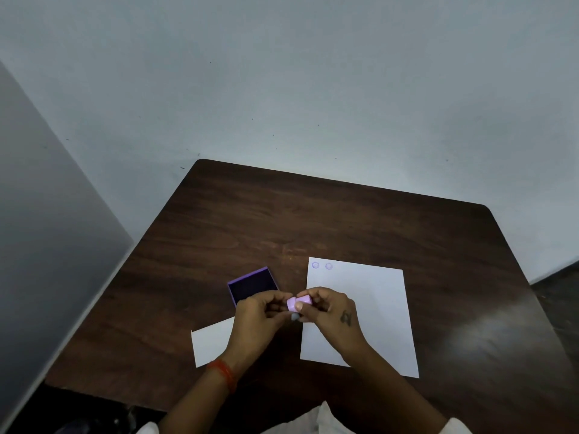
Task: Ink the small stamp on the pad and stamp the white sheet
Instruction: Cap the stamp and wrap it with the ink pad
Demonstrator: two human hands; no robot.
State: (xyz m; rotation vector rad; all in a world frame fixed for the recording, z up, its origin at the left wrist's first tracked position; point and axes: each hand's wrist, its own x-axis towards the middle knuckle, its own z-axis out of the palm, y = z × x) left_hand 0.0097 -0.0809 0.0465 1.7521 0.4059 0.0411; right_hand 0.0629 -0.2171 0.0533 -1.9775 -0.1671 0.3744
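Note:
A small lilac stamp (299, 302) is held between both hands just above the table, over the left edge of the white sheet (369, 308). My left hand (260, 314) pinches its left end and my right hand (329, 308) grips its right end. Two faint purple round prints (322, 265) sit at the sheet's top left corner. The open purple ink pad (252, 285) with its dark surface lies just beyond my left hand, partly hidden by it.
A smaller white paper (213, 343) lies at the front left, partly under my left wrist. The dark wooden table (344, 220) stands against a pale wall; its left and right edges drop to the floor.

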